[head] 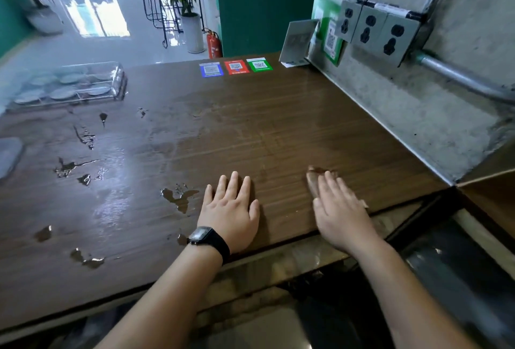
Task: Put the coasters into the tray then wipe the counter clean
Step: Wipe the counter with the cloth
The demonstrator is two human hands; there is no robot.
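Café-like room beyond, tiled floor, potted plants; up front a dark wood-grain desk (250,131) with a concrete side wall and sockets (370,31) to its right. Clear tray (118,81) sits at the far-left corner of the desk, round pale coasters (62,93) already inside it in rows; the count is hard to make out through glare and blur. Coasters look thin, stiff and light, probably easiest pinched by the rim, and likely slippery if wet. Puddles (179,198) scatter over the left half of the desk, the nearest one just left of the left hand (231,209). Left hand, watch on the wrist, lies flat and released, palm down, grasping nothing. Right hand (338,206) near the front edge, fingers extended over a brownish thing (316,174), maybe a cloth; it is mostly hidden and blurred, so I cannot tell if it is gripped or just pressed. If it is a cloth: soft, limp, best bunched under the palm. A pale rounded object (8,156) is cut off at the left frame edge, unclear what. QR stickers (235,67) at the desk's far edge.
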